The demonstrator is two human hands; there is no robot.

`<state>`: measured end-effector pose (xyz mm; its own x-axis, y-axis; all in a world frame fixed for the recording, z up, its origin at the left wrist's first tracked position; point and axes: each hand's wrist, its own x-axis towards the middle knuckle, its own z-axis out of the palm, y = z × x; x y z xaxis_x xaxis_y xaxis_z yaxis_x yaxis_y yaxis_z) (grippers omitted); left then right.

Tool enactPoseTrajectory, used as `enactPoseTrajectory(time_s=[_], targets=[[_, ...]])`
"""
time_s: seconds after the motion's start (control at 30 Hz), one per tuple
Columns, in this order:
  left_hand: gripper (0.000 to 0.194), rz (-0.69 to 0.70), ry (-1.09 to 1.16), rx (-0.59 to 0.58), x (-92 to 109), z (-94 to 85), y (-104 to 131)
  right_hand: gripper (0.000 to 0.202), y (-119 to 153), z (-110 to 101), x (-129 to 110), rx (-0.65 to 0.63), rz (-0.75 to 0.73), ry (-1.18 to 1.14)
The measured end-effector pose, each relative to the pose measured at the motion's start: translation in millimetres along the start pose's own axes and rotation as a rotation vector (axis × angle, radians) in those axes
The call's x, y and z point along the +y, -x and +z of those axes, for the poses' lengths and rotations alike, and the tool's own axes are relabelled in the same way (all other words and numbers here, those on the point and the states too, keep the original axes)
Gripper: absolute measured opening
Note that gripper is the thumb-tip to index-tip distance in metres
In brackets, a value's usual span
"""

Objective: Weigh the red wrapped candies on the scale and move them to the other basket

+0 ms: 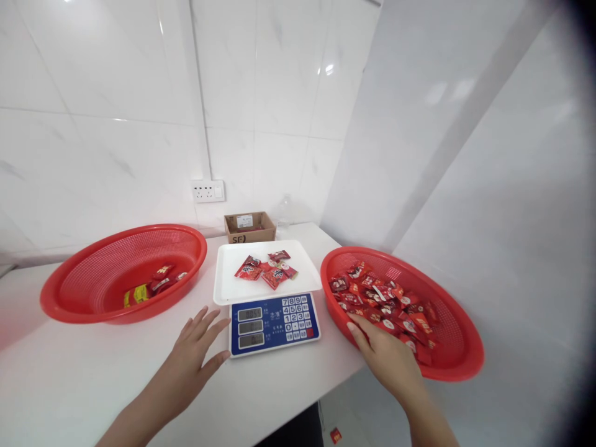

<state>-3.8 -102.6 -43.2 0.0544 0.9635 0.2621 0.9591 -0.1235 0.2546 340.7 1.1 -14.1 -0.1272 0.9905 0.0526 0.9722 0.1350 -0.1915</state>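
A shiny white wall point(279, 167) stands behind a white surface point(60, 372). A blue and white scale point(274, 323) sits in the middle, with a few red packets point(249, 272) on its white tray point(233, 254). The left basket point(58, 298) is red and has some packets too. The right basket point(460, 338), also red, has lots more. The left hand point(190, 347) has its fingers spread out, holding nothing, just beside the scale. The right hand point(391, 354) is at the right basket's near rim; I cannot tell if its fingers grasp anything.
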Motion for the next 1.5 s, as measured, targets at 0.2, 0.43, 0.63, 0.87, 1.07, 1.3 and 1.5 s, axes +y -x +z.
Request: enactPoseTrajectory(time_s=[0.2,0.43,0.63,0.87,1.07,1.3,1.5], targets=[[0.043,-0.005,-0.003,-0.019,-1.7,1.4,-3.8,0.048,1.0,-1.8,-1.7,-0.014,0.014,0.004],[0.049,0.014,0.020,-0.159,14.9,-11.7,-31.7,0.049,0.7,-0.8,-1.5,-0.004,0.003,0.009],[0.062,0.069,0.040,-0.233,22.6,-9.1,-89.3,0.047,0.2,-3.9,-2.5,0.009,-0.022,-0.004],[0.066,0.111,0.055,-0.235,14.5,3.3,-151.1,0.046,-2.4,-0.6,1.7,0.020,-0.037,-0.027],[0.071,0.163,0.028,-0.185,22.9,8.9,-187.8,0.043,-3.4,6.3,7.4,0.083,-0.082,-0.047],[0.072,0.219,-0.028,-0.188,31.7,22.5,-225.5,0.043,-4.3,11.9,10.4,0.105,-0.098,-0.022],[0.059,0.323,-0.057,-0.306,26.8,22.9,-225.8,0.041,-4.9,16.6,16.2,0.137,-0.127,-0.041]])
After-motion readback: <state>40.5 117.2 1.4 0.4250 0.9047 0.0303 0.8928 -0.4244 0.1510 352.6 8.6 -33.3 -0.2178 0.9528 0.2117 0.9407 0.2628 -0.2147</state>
